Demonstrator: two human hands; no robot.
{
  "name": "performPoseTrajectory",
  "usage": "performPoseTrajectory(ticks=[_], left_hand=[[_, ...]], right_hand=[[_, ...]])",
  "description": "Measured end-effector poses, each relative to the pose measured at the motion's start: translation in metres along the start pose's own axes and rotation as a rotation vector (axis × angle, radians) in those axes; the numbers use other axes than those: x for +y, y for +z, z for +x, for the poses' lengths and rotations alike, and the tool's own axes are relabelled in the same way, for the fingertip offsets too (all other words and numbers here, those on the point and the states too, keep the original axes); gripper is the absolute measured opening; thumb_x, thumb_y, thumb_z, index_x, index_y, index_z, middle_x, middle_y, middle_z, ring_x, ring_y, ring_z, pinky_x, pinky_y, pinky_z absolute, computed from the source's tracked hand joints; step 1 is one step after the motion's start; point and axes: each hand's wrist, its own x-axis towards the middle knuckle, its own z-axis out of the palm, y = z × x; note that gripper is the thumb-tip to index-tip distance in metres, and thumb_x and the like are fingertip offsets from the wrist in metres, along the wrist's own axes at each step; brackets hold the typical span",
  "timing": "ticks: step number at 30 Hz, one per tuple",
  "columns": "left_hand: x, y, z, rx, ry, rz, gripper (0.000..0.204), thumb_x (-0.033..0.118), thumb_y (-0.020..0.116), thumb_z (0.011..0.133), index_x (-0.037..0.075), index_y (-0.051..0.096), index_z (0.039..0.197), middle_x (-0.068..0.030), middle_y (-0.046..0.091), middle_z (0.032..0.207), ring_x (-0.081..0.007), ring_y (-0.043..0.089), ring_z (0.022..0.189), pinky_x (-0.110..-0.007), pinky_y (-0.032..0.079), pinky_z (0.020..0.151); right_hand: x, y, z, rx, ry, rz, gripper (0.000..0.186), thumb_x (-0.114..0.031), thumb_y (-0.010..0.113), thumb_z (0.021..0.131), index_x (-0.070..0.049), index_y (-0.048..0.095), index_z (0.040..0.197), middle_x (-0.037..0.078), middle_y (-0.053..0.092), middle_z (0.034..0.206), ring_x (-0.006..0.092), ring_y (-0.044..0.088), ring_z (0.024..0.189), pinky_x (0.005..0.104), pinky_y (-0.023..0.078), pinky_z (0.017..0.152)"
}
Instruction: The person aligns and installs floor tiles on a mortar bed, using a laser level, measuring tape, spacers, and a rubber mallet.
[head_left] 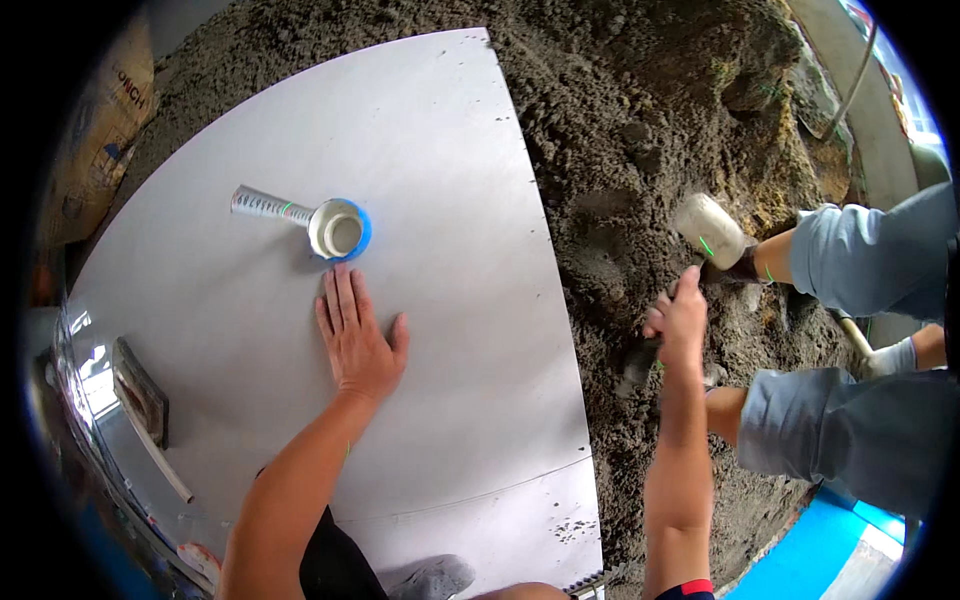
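Observation:
A large white slab (450, 330) lies beneath my left hand (360, 345), which rests flat on it with the fingers stretched out. Just past those fingertips is a round white cup-like tool (338, 230) with a blue rim and a pale, marked handle; whether the fingers touch it is unclear. My right hand (680, 315) is closed round the handle of a mallet (712, 230), holding its white head over the mortar to the right of the slab. The handle is mostly hidden by the hand.
Rough grey mortar (620, 130) borders the slab. At right stand a co-worker's legs in grey trousers (830, 430), with a gloved hand (890, 358) on a pale handle. A dark-plated hand tool (145, 390) lies at left, beyond it a cardboard box (110, 130). Blue sheeting (810, 545) is at lower right.

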Motion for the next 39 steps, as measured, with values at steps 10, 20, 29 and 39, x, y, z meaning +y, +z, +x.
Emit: performPoseTrajectory(ticks=[10, 20, 29, 39], left_hand=[[-0.010, 0.003, -0.008, -0.001, -0.017, 0.056, 0.083, 0.039, 0.054, 0.096, -0.007, 0.020, 0.156, -0.0232, 0.016, 0.166, -0.0404, 0.016, 0.153, -0.056, 0.013, 0.123], [-0.013, 0.001, -0.004, -0.025, -0.015, 0.090, 0.085, 0.044, 0.052, 0.096, -0.007, 0.020, 0.156, -0.0237, 0.013, 0.166, -0.0396, 0.011, 0.155, -0.055, 0.011, 0.124], [-0.009, 0.001, -0.007, 0.025, -0.006, 0.077, 0.082, 0.040, 0.053, 0.097, -0.008, 0.022, 0.155, -0.0227, 0.016, 0.166, -0.0406, 0.015, 0.153, -0.055, 0.013, 0.123], [-0.013, 0.022, -0.008, 0.145, 0.040, 0.106, 0.078, 0.045, 0.053, 0.097, -0.002, 0.029, 0.154, -0.0179, 0.023, 0.165, -0.0364, 0.021, 0.152, -0.053, 0.017, 0.123]], right_hand=[[-0.024, -0.016, 0.000, -0.115, 0.047, -0.155, 0.045, -0.051, 0.037, 0.108, -0.015, 0.045, 0.082, -0.006, 0.042, 0.058, 0.0090, 0.039, 0.045, 0.0290, 0.037, 0.042], [-0.011, 0.001, -0.006, -0.229, 0.126, -0.382, 0.039, -0.047, 0.052, 0.105, -0.010, 0.053, 0.091, -0.004, 0.046, 0.060, 0.0084, 0.043, 0.045, 0.0304, 0.039, 0.039], [0.018, 0.032, -0.027, -0.441, 0.193, -0.539, 0.035, -0.037, 0.054, 0.103, -0.008, 0.053, 0.084, 0.002, 0.052, 0.065, 0.0155, 0.053, 0.054, 0.0352, 0.043, 0.048], [0.105, -0.047, -0.251, -0.502, 0.153, -0.762, 0.037, -0.038, 0.066, 0.099, -0.001, 0.066, 0.098, 0.011, 0.057, 0.057, 0.0180, 0.054, 0.050, 0.0366, 0.045, 0.049]])
